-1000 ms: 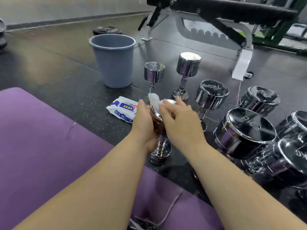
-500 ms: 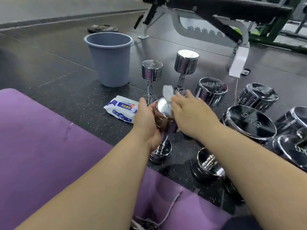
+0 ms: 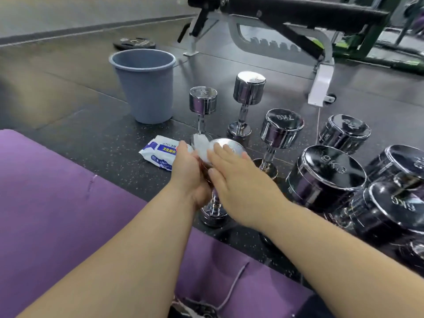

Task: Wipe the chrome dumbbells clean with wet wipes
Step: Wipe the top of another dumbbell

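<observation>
A small chrome dumbbell (image 3: 230, 144) stands upright on the dark rubber floor at the edge of the purple mat (image 3: 57, 191). My left hand (image 3: 190, 175) grips its upper head from the left side. My right hand (image 3: 243, 187) lies over the top of that head and holds a crumpled white wet wipe (image 3: 200, 144) against it. The wipe sticks out between the two hands. The dumbbell's lower head (image 3: 214, 218) shows below my hands. A wet wipe pack (image 3: 158, 151) lies on the floor just left of my left hand.
A grey-blue bucket (image 3: 144, 88) stands behind the pack. Several more chrome dumbbells stand upright behind and to the right, among them a thin one (image 3: 203, 101), a 7 kg one (image 3: 282, 128) and large ones (image 3: 325, 175). A weight bench (image 3: 321, 86) spans the back.
My right hand has slid with the wipe from the far rim back over the top of the head, toward the left. My left hand still grips the same dumbbell.
</observation>
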Action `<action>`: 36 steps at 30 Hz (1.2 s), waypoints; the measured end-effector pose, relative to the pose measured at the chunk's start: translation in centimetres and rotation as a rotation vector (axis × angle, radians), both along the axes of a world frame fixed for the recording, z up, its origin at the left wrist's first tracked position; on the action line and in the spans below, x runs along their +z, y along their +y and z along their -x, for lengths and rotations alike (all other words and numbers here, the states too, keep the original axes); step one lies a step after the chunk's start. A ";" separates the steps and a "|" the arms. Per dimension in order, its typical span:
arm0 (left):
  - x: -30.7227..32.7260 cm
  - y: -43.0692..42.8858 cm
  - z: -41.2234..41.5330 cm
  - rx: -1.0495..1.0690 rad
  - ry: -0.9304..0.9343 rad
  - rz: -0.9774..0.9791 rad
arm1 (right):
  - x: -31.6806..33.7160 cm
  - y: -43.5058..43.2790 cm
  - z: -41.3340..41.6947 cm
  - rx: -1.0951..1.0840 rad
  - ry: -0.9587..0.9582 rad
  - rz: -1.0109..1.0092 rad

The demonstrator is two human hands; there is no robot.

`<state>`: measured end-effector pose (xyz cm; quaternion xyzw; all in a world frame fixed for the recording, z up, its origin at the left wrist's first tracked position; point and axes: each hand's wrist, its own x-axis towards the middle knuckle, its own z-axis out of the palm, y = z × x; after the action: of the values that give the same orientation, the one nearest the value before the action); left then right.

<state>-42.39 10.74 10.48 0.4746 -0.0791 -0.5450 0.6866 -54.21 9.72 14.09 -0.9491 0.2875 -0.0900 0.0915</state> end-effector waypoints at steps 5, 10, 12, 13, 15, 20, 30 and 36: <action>0.1 -0.5 0.6 0.023 -0.049 -0.030 | -0.1 -2.1 1.9 -0.345 -0.169 -0.343; -0.4 -0.8 0.5 0.013 -0.043 -0.020 | -2.0 0.7 -0.3 -0.526 -0.689 -0.570; -0.3 -0.9 0.6 0.015 -0.019 -0.016 | -3.7 3.4 -0.6 -0.480 -0.789 -0.454; -0.2 -0.9 0.7 0.020 -0.014 -0.011 | -4.6 3.8 -0.6 -0.443 -0.813 -0.393; -0.2 -0.8 0.9 0.016 -0.031 -0.004 | -5.6 2.8 -0.3 -0.388 -0.793 -0.187; -0.2 0.0 0.3 -0.011 0.019 0.024 | -5.6 1.2 -2.1 -0.097 -0.511 0.231; -0.9 -0.2 -0.7 -0.066 -0.001 0.045 | -4.4 0.2 -1.5 -0.738 -1.009 -0.567; -0.5 -0.4 -0.2 -0.036 -0.075 0.007 | -5.0 -2.0 -0.1 -0.988 -1.201 -0.980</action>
<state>-42.17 10.37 9.98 0.4909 -0.1153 -0.5387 0.6749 -54.11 7.75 9.12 -0.3674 0.5705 -0.4650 0.5686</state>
